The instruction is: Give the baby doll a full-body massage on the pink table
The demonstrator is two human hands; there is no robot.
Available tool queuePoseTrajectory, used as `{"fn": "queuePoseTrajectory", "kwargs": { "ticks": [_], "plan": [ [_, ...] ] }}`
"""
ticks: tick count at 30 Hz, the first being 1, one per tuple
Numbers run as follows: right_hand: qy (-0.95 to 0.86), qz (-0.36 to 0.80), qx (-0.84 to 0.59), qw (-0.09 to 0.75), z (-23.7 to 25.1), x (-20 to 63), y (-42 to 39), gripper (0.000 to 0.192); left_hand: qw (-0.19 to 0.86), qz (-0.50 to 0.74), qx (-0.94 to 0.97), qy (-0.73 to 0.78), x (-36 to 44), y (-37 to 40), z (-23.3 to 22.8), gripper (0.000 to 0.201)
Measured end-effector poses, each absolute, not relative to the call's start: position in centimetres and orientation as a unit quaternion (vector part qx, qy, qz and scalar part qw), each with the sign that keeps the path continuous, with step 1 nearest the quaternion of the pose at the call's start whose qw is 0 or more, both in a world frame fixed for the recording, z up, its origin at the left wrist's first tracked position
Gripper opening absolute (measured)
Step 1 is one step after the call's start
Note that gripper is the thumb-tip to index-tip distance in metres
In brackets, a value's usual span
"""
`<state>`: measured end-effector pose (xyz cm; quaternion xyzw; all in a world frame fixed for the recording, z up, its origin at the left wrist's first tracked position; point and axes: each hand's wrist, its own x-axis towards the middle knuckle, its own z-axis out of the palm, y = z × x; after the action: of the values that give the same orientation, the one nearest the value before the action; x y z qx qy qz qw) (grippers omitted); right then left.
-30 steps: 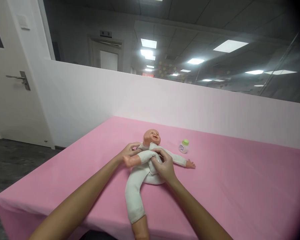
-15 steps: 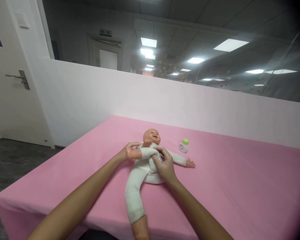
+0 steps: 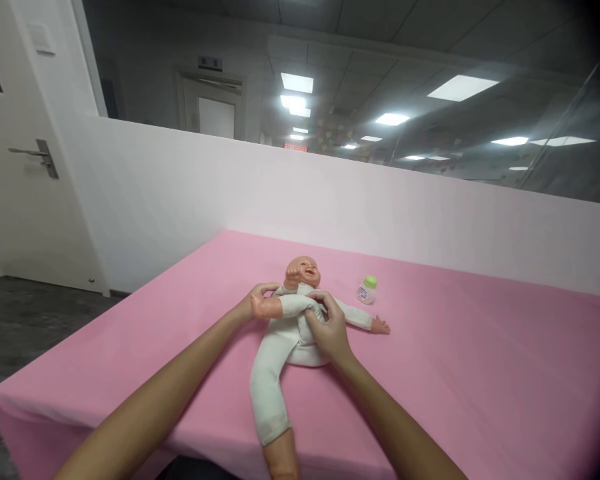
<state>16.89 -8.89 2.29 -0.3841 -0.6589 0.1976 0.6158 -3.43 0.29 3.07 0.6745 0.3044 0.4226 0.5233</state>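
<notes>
A baby doll [image 3: 280, 367] with a white cloth body and a hard plastic head lies on its back on the pink cloth, head away from me. One of its legs stretches towards me; the other is bent across its belly with the foot to the left. My right hand [image 3: 333, 327] is closed around the bent part of that leg, thumb on top. At the doll's left-hand side, my left hand [image 3: 255, 300] rests behind the bent foot, its fingers curled at the doll's sleeve and partly hidden. A small bottle [image 3: 367, 291] with a green cap stands right of the doll.
The pink tablecloth [image 3: 455, 373] covers the table and hangs over its front edge. Behind it runs a low white wall [image 3: 380, 213] with glass above. A door [image 3: 30, 187] with a metal handle stands at the left.
The doll's raised hand has shifted slightly up, in front of its face. Both my hands keep nearly the same place on the doll.
</notes>
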Motion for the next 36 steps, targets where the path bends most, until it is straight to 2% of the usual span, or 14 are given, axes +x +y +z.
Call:
{"fn": "queuePoseTrajectory", "kwargs": {
  "ticks": [19, 25, 31, 36],
  "plan": [
    [-0.672, 0.184, -0.386, 0.604, 2.7, 16.8, -9.0, 0.023, 0.520, 0.395, 0.689, 0.315, -3.2, -0.8, 3.0, 0.044],
    [-0.676, 0.181, -0.385, 0.602, 2.3, 16.9, -8.8, 0.025, 0.509, 0.397, 0.693, 0.322, -3.3, -0.8, 3.3, 0.042],
    [-0.661, 0.186, -0.394, 0.610, 2.3, 17.0, -8.7, 0.022, 0.490, 0.439, 0.678, 0.328, -3.2, 0.7, 2.4, 0.030],
    [-0.671, 0.181, -0.387, 0.606, 2.3, 17.0, -8.8, 0.020, 0.505, 0.413, 0.689, 0.314, -3.5, 0.4, 2.4, 0.036]
  ]
}}
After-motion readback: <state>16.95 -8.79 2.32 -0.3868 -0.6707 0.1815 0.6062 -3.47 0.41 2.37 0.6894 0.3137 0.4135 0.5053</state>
